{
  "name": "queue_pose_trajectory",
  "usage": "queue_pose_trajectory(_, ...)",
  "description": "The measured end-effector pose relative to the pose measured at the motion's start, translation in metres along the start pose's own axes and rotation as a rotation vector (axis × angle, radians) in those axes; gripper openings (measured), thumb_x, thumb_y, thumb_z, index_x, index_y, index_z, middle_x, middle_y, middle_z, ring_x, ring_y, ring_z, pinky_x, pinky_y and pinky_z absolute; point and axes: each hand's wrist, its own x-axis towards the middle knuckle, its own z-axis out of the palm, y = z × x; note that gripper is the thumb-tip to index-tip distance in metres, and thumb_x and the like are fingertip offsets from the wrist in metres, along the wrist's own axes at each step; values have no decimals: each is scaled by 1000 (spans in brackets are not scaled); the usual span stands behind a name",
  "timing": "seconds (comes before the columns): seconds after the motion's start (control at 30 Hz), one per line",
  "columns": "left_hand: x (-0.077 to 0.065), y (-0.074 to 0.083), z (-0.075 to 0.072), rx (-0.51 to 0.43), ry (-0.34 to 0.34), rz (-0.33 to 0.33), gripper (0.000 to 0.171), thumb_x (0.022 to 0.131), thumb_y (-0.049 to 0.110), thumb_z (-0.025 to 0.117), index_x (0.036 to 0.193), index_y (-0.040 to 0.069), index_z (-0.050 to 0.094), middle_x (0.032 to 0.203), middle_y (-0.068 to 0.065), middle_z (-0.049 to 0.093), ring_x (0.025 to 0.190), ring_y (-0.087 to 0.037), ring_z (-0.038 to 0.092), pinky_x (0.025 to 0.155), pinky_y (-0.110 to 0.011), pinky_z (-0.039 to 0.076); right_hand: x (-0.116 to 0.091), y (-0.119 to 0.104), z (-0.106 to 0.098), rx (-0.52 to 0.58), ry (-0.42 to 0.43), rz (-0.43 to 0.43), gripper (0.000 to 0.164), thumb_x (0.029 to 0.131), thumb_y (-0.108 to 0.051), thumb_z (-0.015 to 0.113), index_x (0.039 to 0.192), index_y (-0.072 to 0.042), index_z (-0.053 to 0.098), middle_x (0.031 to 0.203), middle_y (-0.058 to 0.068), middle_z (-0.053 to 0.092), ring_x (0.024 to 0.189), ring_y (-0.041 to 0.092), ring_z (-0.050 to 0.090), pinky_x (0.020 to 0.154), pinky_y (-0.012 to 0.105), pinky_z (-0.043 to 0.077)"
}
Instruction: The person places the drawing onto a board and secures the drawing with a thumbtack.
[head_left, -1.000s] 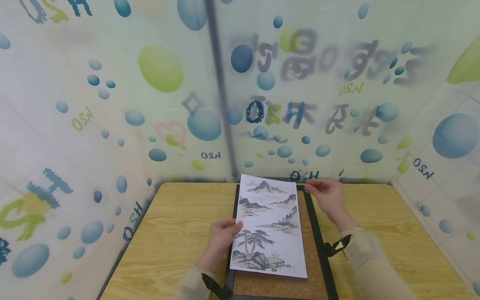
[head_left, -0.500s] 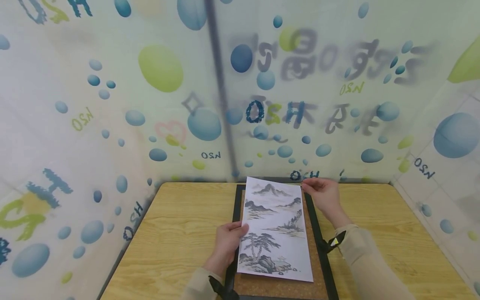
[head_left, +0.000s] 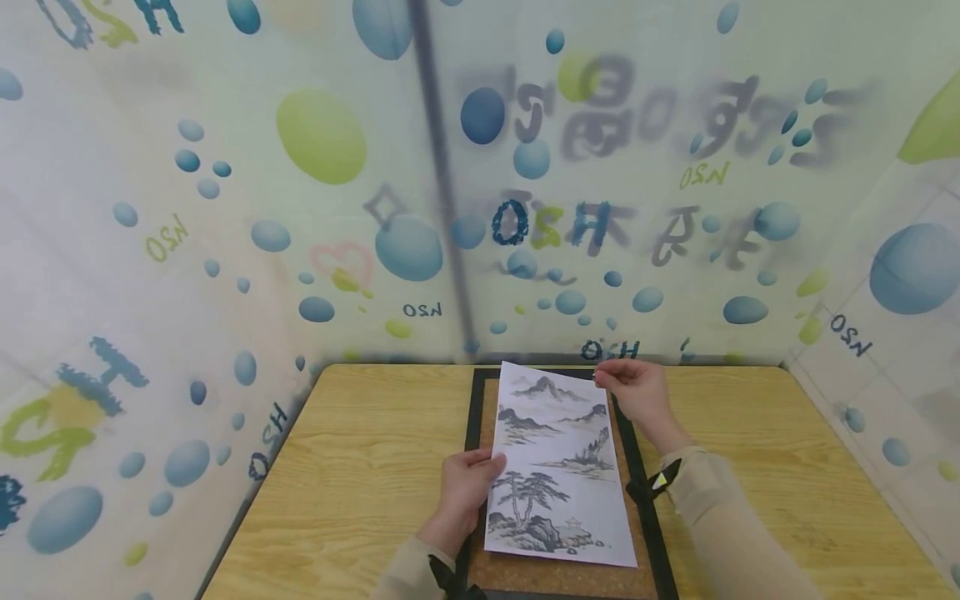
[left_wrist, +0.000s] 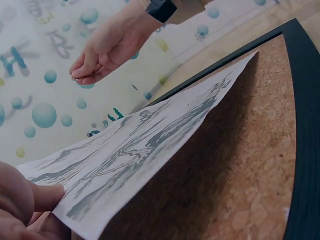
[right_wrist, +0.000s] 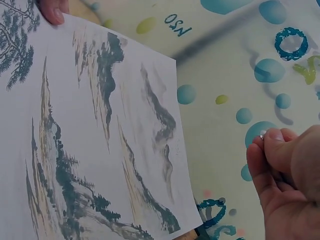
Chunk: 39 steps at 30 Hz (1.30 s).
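On a wooden table (head_left: 360, 467) walled by bubble-printed sheeting (head_left: 225, 208), a landscape print (head_left: 558, 467) is pinched at its left edge by the left hand (head_left: 465, 487) over a black-framed cork board (head_left: 558, 575), while a small pin (right_wrist: 262, 133) is pinched by the right hand (head_left: 633, 392) at the print's far corner.

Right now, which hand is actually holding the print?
The left hand: its thumb and fingers pinch the print at its left edge. The right hand is clear of the sheet, pinching a small shiny piece.
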Motion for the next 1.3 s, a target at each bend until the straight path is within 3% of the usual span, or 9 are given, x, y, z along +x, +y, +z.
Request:
queue_pose_trajectory(0.27, 2, -4, 2, 18, 20, -15, 31, 94, 5, 80, 119, -13, 71, 100, -19, 77, 87, -24, 75, 74, -36, 62, 5, 4, 11, 62, -33, 44, 16, 96, 6, 74, 111, 13, 74, 100, 18, 77, 80, 13, 75, 85, 40, 62)
queue_pose_trajectory(0.53, 2, -4, 1, 38, 21, -5, 32, 94, 7, 81, 118, -12, 72, 100, -19, 77, 87, -24, 75, 75, -37, 62, 10, 12, 22, 107, -42, 79, 22, 95, 7, 75, 115, 16, 71, 100, 17, 77, 81, 12, 75, 83, 35, 62)
queue_pose_trajectory(0.67, 3, -3, 1, 45, 19, -5, 34, 94, 8, 81, 119, -13, 71, 100, -18, 77, 88, -25, 75, 75, -37, 62, 14, 17, 28, 156, -41, 127, 23, 95, 8, 74, 117, 16, 70, 100, 15, 76, 82, 13, 74, 89, 43, 61)
queue_pose_trajectory(0.93, 1, 0, 1, 59, 23, -26, 36, 94, 10, 82, 119, -12, 70, 100, -16, 77, 88, -24, 75, 76, -38, 62, 21, 25, 35, 179, -55, 238, 31, 97, 5, 73, 125, 16, 67, 101, 13, 76, 84, 14, 74, 95, 46, 58)
queue_pose_trajectory(1.17, 3, -2, 0, 52, 4, -21, 37, 93, 10, 83, 119, -13, 70, 98, -16, 77, 87, -24, 75, 75, -37, 61, 25, 29, 42, 198, -77, 312, 36, 98, 4, 73, 132, 13, 65, 111, 18, 74, 89, 16, 75, 94, 41, 59)
queue_pose_trajectory(1.3, 4, -4, 0, 51, -2, -33, 35, 93, 10, 83, 117, -12, 71, 96, -13, 77, 85, -22, 74, 73, -36, 61, 29, 33, 46, 235, -80, 335, 37, 96, 7, 73, 131, 16, 63, 108, 17, 74, 86, 15, 75, 90, 37, 60)
